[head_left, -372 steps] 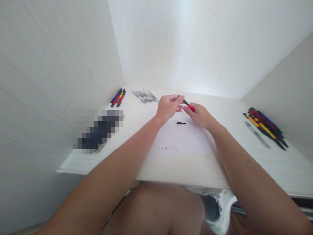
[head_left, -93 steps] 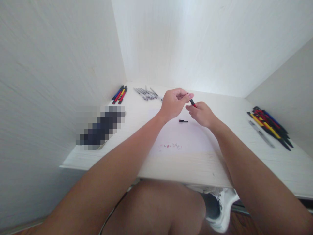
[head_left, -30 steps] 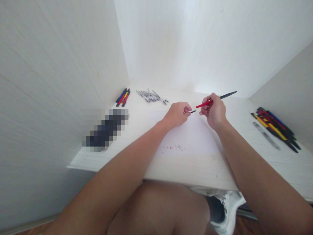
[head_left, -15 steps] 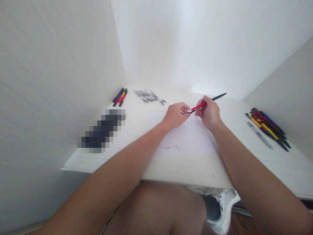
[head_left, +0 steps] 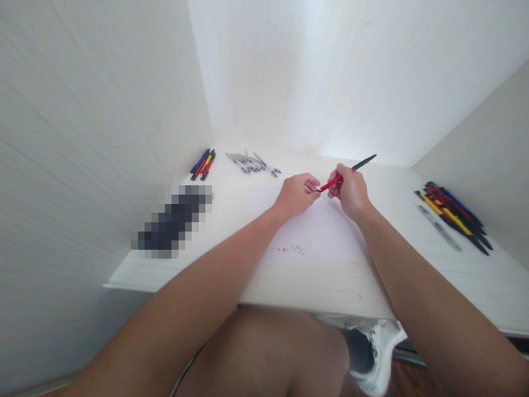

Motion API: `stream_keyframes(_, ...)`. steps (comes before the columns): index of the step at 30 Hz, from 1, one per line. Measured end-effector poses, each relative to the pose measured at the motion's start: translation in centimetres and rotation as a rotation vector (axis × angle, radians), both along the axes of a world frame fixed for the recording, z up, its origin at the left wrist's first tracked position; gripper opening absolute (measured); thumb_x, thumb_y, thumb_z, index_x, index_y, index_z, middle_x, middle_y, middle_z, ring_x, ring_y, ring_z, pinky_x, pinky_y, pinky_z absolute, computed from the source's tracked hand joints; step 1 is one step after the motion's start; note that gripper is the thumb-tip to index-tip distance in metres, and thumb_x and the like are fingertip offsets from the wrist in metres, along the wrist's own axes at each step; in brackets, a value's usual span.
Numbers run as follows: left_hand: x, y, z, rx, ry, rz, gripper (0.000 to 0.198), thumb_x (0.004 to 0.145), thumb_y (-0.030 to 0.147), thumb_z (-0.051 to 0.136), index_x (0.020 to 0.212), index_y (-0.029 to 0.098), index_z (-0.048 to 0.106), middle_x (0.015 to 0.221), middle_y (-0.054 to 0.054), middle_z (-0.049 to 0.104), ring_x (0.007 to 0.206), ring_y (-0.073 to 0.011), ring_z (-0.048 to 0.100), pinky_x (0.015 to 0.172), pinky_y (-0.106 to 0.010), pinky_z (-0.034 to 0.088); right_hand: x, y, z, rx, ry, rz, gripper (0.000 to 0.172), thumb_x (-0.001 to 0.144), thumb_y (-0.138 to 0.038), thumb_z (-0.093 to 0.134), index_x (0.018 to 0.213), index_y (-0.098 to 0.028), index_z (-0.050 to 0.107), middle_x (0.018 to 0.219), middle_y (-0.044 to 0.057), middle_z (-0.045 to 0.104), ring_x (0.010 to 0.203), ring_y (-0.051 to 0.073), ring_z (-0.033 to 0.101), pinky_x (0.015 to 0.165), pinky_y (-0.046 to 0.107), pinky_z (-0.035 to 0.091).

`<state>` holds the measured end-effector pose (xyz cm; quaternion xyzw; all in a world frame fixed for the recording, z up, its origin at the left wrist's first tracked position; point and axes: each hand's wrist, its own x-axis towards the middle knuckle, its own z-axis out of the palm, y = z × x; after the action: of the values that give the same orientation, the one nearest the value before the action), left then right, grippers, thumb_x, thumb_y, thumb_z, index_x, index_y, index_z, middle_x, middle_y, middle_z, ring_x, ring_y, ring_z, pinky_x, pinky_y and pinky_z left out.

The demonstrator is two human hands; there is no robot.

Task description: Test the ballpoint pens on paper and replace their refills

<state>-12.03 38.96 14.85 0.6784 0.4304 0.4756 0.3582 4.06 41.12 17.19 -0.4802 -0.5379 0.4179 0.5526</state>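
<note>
My right hand (head_left: 346, 191) grips a red and black pen (head_left: 359, 165) by its red barrel, the black front end slanting up to the right. My left hand (head_left: 296, 194) is closed on a small dark part at the pen's near end (head_left: 319, 190); the part is mostly hidden by the fingers. Both hands hover over a white sheet of paper (head_left: 318, 237) in the middle of the white desk (head_left: 314, 286).
A small group of coloured pens (head_left: 202, 163) lies at the back left, with a pile of grey refills (head_left: 251, 162) beside it. More coloured pens (head_left: 453, 213) lie at the right. Tiny pinkish bits (head_left: 289, 249) dot the paper. A blurred dark object (head_left: 171, 221) rests at the left edge.
The small black piece that lay on the paper has been picked up by my left hand. My right hand turned the pen so its black end points up right, and the two parts have been brought together.
</note>
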Motion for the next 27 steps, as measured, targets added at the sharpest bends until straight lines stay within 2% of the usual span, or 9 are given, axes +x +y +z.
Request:
stream_keyframes(5,0.1,-0.1,0.2,-0.035,0.008,0.005,0.018,0.08,0.006,0.073,0.096,0.015,0.071,0.09,-0.004,0.076,0.071,-0.0129,0.068,0.069,-0.026,0.053,0.0,0.2,-0.3,0.027,-0.007,-0.011,0.043,0.096,-0.037,0.055,0.057,-0.018,0.058,0.047,-0.001,0.044,0.038,0.01,0.04,0.038,0.024,0.039)
stream_keyframes(11,0.1,0.1,-0.3,-0.02,-0.008,-0.008,0.02,0.079,0.007,0.073,0.097,0.015,0.072,0.091,-0.004,0.075,0.076,-0.0139,0.069,0.077,-0.029,0.056,-0.2,0.0,-0.2,0.021,-0.055,-0.009,0.048,0.098,-0.038,0.055,0.056,-0.017,0.059,0.046,0.0,0.046,0.037,0.01,0.042,0.038,0.022,0.038)
stream_keyframes(17,0.3,0.2,-0.8,-0.029,-0.007,-0.025,0.023,0.074,0.004,0.072,0.094,0.016,0.073,0.091,-0.003,0.075,0.079,-0.0147,0.07,0.082,-0.031,0.057,0.1,0.1,-0.4,-0.005,-0.247,0.008,0.052,0.103,-0.038,0.046,0.058,-0.017,0.061,0.047,0.003,0.05,0.039,0.012,0.048,0.041,0.024,0.039)
stream_keyframes(27,0.2,0.3,-1.0,0.009,-0.009,-0.036,0.025,0.067,0.005,0.077,0.087,0.016,0.067,0.089,-0.002,0.074,0.086,-0.0183,0.07,0.08,-0.031,0.055,-0.2,0.2,-1.2,0.002,-0.426,0.017,0.054,0.104,-0.044,0.042,0.06,-0.017,0.062,0.046,0.001,0.047,0.042,0.014,0.047,0.047,0.027,0.036)
